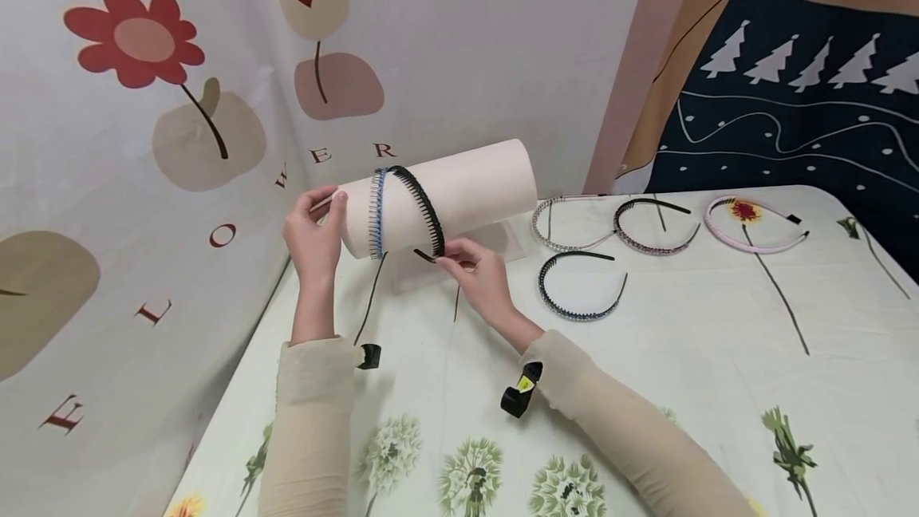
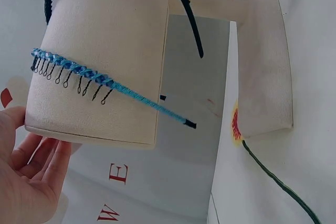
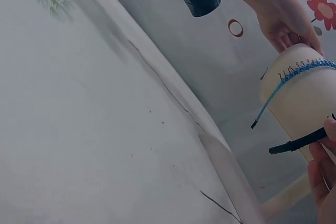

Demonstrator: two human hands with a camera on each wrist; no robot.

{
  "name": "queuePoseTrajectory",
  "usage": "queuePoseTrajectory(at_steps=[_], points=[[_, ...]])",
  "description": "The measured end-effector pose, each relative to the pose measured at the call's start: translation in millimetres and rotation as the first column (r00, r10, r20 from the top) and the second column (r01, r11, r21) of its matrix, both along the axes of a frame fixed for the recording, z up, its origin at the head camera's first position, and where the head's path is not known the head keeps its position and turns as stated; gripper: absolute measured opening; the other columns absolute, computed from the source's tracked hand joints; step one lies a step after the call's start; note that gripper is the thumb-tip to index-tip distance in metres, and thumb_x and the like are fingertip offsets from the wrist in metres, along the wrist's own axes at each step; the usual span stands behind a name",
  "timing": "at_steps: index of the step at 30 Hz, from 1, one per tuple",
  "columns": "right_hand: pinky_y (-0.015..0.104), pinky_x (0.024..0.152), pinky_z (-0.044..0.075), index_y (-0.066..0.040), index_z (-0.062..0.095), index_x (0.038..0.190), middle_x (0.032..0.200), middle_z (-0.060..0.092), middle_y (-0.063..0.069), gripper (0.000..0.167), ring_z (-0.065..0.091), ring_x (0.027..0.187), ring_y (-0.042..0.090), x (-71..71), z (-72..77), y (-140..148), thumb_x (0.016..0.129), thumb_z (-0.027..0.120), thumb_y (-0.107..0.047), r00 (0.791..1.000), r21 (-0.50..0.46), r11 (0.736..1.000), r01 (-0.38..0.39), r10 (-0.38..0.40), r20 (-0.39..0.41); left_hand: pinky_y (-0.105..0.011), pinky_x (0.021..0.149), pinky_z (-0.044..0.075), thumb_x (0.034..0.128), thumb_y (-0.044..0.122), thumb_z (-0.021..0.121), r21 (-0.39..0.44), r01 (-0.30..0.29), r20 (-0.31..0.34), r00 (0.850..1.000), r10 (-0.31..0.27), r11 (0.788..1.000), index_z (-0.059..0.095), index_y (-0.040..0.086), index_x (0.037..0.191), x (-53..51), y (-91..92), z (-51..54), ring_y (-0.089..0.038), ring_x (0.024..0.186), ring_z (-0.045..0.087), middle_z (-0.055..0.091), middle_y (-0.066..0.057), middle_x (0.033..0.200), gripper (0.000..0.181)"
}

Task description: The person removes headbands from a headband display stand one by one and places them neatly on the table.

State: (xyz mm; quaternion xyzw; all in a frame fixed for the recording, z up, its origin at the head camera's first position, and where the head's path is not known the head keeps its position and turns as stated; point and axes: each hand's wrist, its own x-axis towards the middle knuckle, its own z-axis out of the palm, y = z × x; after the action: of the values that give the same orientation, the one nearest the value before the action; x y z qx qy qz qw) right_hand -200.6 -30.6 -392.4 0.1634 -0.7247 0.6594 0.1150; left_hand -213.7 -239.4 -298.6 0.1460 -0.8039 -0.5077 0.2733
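A cream cylindrical stand (image 1: 488,178) carries a blue headband (image 1: 376,214) near its left end and a black toothed headband (image 1: 424,202) to the right of it. My left hand (image 1: 314,234) grips the left end of the cylinder at its rim, thumb and fingers on the edge. With thumb and fingers my right hand (image 1: 479,274) pinches the near end of the black headband, below the cylinder. In the left wrist view the blue headband (image 2: 89,74) lies around the cylinder, its end sticking out past the side. The right wrist view shows the black tip (image 3: 296,144) poking out from the right fingers.
Right of the stand several headbands lie on the patterned tablecloth (image 1: 689,405): a clear one (image 1: 542,238), a dark one (image 1: 574,315), a black and pink one (image 1: 646,248) and a pink one (image 1: 747,246). The stand's flat base (image 1: 502,242) rests under the cylinder. A printed curtain (image 1: 459,46) hangs behind.
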Motion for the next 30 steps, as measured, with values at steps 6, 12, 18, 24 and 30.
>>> queuePoseTrajectory(at_steps=[6,12,18,24,30], points=[[0.026,0.080,0.059,0.002,0.071,0.102,0.099,0.074,0.019,0.015,0.073,0.092,0.031,-4.6,4.4,6.8,0.089,0.073,-0.006,0.999,-0.030,1.000,0.008,-0.007,0.032,-0.037,0.104,0.053,0.0955,0.039,0.065,-0.002,-0.004,0.001,1.000,0.004,1.000,0.068,0.012,0.123,-0.7,-0.3,-0.5,-0.017,0.120,0.065,0.067,-0.006,0.131,0.038],[0.023,0.081,0.059,0.004,0.070,0.102,0.101,0.073,0.021,0.016,0.072,0.093,0.032,-10.0,9.3,16.2,0.089,0.072,-0.005,0.999,-0.065,0.997,0.036,-0.034,0.036,-0.038,0.103,0.053,0.0953,0.038,0.066,-0.005,-0.006,0.002,1.000,0.006,1.000,0.068,0.013,0.122,-2.9,-0.2,-0.7,-0.017,0.119,0.066,0.067,-0.005,0.131,0.037],[0.017,0.083,0.057,0.006,0.070,0.103,0.103,0.072,0.023,0.018,0.072,0.091,0.020,-15.0,9.8,27.8,0.088,0.073,-0.002,0.995,-0.095,0.992,0.078,-0.071,0.071,-0.039,0.104,0.052,0.0951,0.037,0.066,-0.008,-0.006,-0.005,1.000,0.006,1.000,0.069,0.012,0.121,-3.0,-1.1,-0.1,-0.018,0.118,0.066,0.068,-0.006,0.130,0.037],[0.012,0.079,0.053,0.008,0.069,0.101,0.102,0.072,0.026,0.017,0.067,0.084,0.000,-18.3,12.4,37.5,0.087,0.073,0.000,0.994,-0.124,0.988,0.090,-0.081,0.073,-0.039,0.105,0.051,0.0954,0.036,0.066,-0.014,-0.005,-0.002,1.000,0.005,1.000,0.069,0.012,0.122,-2.9,-1.3,0.0,-0.018,0.119,0.066,0.068,-0.006,0.130,0.036],[0.012,0.081,0.054,0.007,0.070,0.101,0.102,0.072,0.025,0.016,0.068,0.084,0.000,-17.1,11.6,46.1,0.087,0.073,-0.001,0.993,-0.100,0.990,0.102,-0.096,0.067,-0.038,0.105,0.052,0.0952,0.036,0.066,-0.004,-0.005,0.000,1.000,0.005,1.000,0.069,0.013,0.122,-2.5,-1.1,0.1,-0.018,0.118,0.066,0.068,-0.006,0.130,0.036]])
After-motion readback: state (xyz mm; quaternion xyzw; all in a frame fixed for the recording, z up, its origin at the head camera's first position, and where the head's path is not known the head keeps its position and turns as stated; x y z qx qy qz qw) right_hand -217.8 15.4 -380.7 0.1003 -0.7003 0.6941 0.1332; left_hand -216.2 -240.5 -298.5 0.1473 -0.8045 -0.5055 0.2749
